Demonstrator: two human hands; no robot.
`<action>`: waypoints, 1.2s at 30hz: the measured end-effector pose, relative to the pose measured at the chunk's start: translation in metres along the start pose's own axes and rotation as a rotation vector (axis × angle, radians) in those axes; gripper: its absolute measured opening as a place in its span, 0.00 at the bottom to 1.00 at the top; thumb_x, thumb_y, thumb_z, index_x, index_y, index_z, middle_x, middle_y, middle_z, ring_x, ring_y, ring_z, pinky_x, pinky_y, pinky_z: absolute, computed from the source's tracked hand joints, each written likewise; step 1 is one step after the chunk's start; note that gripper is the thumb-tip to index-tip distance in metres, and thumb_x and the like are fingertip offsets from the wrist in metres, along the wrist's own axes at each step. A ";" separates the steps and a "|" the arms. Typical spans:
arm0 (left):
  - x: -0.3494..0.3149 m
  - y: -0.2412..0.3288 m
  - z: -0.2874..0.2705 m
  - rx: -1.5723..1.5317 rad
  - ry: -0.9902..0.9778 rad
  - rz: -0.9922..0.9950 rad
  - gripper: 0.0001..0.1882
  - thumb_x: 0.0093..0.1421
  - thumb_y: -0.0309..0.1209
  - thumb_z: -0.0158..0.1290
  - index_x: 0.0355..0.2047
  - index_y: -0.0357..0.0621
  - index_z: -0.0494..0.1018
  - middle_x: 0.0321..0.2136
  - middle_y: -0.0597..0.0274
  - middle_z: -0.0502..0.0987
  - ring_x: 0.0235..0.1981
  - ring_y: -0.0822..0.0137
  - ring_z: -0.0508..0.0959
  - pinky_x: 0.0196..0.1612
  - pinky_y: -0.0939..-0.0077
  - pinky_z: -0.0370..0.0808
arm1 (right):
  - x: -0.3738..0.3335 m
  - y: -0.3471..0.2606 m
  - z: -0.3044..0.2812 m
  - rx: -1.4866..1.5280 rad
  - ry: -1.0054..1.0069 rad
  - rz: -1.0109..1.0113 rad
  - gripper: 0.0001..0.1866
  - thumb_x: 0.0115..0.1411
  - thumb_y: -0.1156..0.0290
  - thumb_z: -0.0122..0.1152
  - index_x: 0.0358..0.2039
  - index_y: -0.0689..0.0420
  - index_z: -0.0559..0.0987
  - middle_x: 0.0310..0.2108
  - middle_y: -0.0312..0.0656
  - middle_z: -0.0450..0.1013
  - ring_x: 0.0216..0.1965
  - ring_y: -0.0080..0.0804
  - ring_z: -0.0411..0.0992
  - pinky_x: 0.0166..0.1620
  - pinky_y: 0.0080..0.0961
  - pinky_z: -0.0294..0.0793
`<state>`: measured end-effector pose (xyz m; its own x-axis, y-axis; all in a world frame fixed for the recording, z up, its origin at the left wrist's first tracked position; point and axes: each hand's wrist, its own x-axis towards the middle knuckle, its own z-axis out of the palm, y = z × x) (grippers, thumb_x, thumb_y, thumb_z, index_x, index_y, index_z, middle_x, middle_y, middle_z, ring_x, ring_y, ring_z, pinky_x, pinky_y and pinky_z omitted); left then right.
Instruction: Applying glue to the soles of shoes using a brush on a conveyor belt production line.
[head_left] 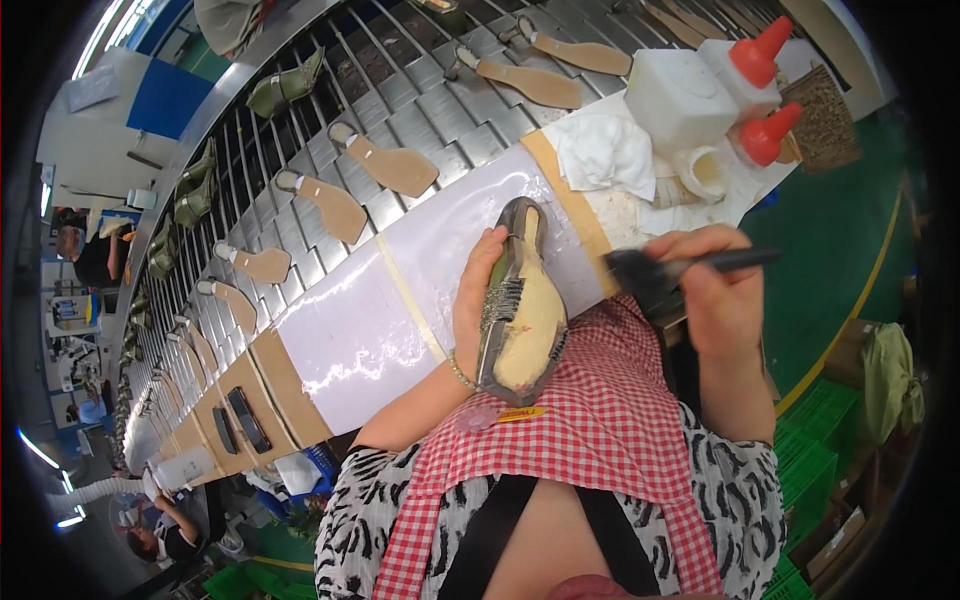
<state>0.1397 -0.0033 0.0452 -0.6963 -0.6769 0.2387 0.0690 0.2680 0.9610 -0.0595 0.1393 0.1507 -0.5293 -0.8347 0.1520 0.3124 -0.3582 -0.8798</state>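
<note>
While looking down on the shoe (526, 340), find it underside-up before the checked apron (600, 420), with its long axis running nearly straight out from the body and its narrow end outermost. Gripped from its left side by the left hand (470, 305), the nearer one. Note to its right, not touching, the brush (643, 278) pinched bristles-left in the right hand (722, 295).

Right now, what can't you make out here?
In the head view:
Left hand: some fingers, hidden behind the shoe.
Shoe: far side, turned away.
Brush: part of its handle, behind the right hand's fingers.
Person: cut off by the top edge.
</note>
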 end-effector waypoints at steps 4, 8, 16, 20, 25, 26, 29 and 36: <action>0.000 0.008 0.005 0.095 0.034 0.146 0.49 0.43 0.19 0.65 0.62 0.43 0.48 0.58 0.53 0.59 0.54 0.62 0.68 0.55 0.72 0.69 | -0.007 0.016 0.032 -0.219 -0.100 0.063 0.10 0.51 0.83 0.60 0.36 0.63 0.75 0.39 0.51 0.73 0.42 0.32 0.72 0.48 0.25 0.69; -0.005 0.005 0.005 -0.009 0.038 0.120 0.49 0.43 0.21 0.65 0.62 0.43 0.49 0.60 0.54 0.54 0.57 0.61 0.66 0.58 0.69 0.66 | -0.008 0.026 0.040 -0.183 -0.162 0.117 0.11 0.50 0.83 0.61 0.36 0.64 0.75 0.39 0.50 0.73 0.41 0.31 0.72 0.46 0.24 0.69; -0.007 0.002 0.004 -0.061 0.044 0.187 0.46 0.45 0.20 0.63 0.61 0.45 0.50 0.62 0.55 0.52 0.60 0.60 0.61 0.59 0.68 0.64 | -0.006 0.020 0.044 -0.511 -0.376 -0.106 0.09 0.48 0.81 0.64 0.31 0.64 0.76 0.34 0.50 0.74 0.37 0.35 0.73 0.40 0.24 0.71; -0.009 0.001 0.005 -0.050 0.049 0.137 0.44 0.46 0.20 0.62 0.61 0.46 0.50 0.62 0.55 0.51 0.61 0.58 0.59 0.60 0.67 0.62 | -0.009 0.023 0.043 -0.339 -0.304 0.054 0.09 0.47 0.80 0.65 0.31 0.64 0.76 0.32 0.49 0.74 0.36 0.36 0.74 0.40 0.25 0.71; -0.006 0.001 0.005 -0.063 0.060 0.189 0.44 0.46 0.20 0.62 0.61 0.46 0.51 0.62 0.54 0.50 0.61 0.58 0.59 0.60 0.67 0.62 | -0.004 0.019 0.045 -0.632 -0.315 -0.251 0.10 0.46 0.79 0.66 0.31 0.62 0.76 0.29 0.45 0.75 0.35 0.38 0.75 0.38 0.28 0.73; -0.008 -0.001 0.001 -0.040 0.058 0.150 0.44 0.46 0.21 0.63 0.61 0.45 0.52 0.61 0.54 0.52 0.60 0.58 0.60 0.60 0.67 0.63 | -0.004 0.016 0.048 -0.721 -0.407 -0.337 0.10 0.46 0.79 0.67 0.31 0.61 0.76 0.29 0.43 0.75 0.34 0.39 0.75 0.37 0.28 0.73; -0.004 0.007 -0.001 0.207 0.104 0.194 0.43 0.46 0.23 0.63 0.60 0.45 0.53 0.58 0.53 0.55 0.59 0.57 0.61 0.59 0.68 0.64 | -0.005 0.017 0.051 -0.627 -0.432 -0.289 0.11 0.45 0.79 0.68 0.30 0.60 0.76 0.27 0.41 0.76 0.34 0.40 0.76 0.37 0.29 0.74; 0.004 0.007 -0.021 -0.095 0.189 -0.080 0.44 0.41 0.27 0.67 0.57 0.42 0.57 0.52 0.55 0.62 0.55 0.60 0.65 0.58 0.69 0.64 | -0.007 0.021 0.037 -0.097 -0.135 0.000 0.10 0.51 0.81 0.63 0.36 0.63 0.76 0.41 0.50 0.72 0.40 0.26 0.72 0.44 0.21 0.71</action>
<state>0.1529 -0.0186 0.0558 -0.5565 -0.8123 0.1745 0.0921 0.1484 0.9846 -0.0200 0.1223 0.1482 -0.4168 -0.8854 0.2056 0.2316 -0.3221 -0.9179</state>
